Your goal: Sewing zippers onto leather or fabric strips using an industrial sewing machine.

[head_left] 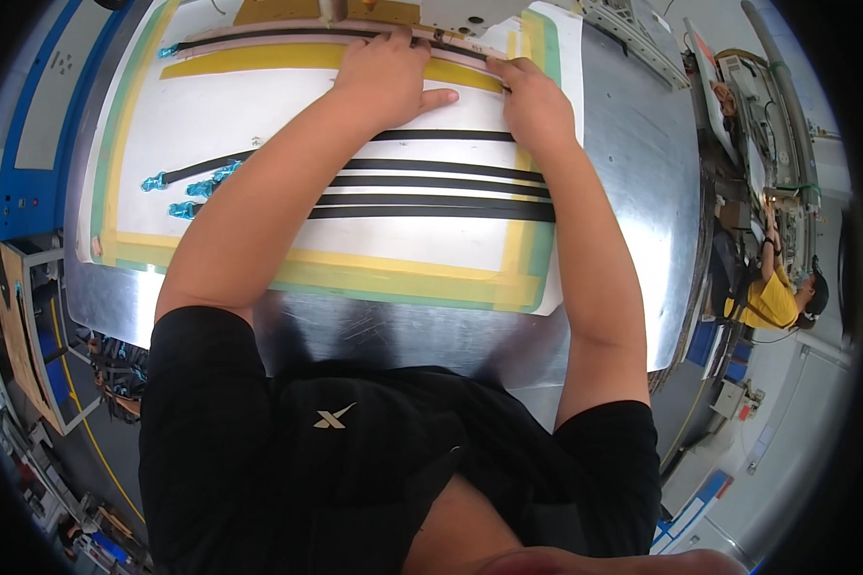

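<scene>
A long black strip (288,37) lies in a pinkish channel (192,50) along the far side of the white work sheet. Its left end is wrapped in shiny blue film (169,52). My left hand (385,81) rests its fingertips on this strip, thumb stretched out to the right. At the strip's right part, the fingers of my right hand (537,105) are closed on it; their tips are partly hidden. Just nearer runs a yellow strip (259,61), passing under both hands. Several more black strips (441,181) with blue-wrapped left ends (184,210) lie below my forearms.
Yellow and green tape (355,273) borders the white sheet on a metal table (633,220). Machine parts (470,17) hang over the far edge, close to my hands. A metal rail (633,38) stands at far right. Another person in yellow (772,299) works off to the right.
</scene>
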The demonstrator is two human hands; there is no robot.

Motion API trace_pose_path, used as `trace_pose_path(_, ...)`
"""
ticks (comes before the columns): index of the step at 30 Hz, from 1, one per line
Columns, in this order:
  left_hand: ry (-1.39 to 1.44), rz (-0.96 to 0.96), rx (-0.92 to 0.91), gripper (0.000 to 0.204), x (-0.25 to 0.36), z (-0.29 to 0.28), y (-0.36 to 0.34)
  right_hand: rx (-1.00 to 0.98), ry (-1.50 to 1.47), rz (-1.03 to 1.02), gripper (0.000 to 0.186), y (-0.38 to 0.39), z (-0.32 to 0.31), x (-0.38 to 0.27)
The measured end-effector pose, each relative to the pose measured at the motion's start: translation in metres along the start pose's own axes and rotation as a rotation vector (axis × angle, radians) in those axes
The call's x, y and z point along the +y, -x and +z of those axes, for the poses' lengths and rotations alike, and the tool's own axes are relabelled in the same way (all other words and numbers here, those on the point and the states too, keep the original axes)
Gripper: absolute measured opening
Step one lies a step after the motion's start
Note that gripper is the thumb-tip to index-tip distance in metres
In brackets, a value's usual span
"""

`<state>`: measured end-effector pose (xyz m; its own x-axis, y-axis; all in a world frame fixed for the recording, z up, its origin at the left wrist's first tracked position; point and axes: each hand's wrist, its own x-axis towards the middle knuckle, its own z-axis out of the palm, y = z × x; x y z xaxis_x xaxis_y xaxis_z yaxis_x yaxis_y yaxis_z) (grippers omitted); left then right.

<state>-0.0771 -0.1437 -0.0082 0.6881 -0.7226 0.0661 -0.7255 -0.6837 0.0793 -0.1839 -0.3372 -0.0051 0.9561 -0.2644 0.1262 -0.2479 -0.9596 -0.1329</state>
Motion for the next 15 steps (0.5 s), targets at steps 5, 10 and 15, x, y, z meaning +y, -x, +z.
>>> trace_pose_path(5, 0.006, 0.006, 0.048, 0.08, 0.009, 0.004, 0.001, -0.013, -0.055, -0.049, 0.048, -0.003, 0.001, 0.006)
trace_pose_path(10, -0.017, -0.017, 0.046, 0.08, 0.022, 0.003, -0.001, -0.035, -0.14, -0.065, 0.045, -0.006, 0.002, 0.01)
trace_pose_path(15, 0.062, 0.034, 0.031, 0.081, 0.021, 0.01, -0.005, -0.068, -0.321, -0.096, 0.044, -0.003, 0.003, 0.02)
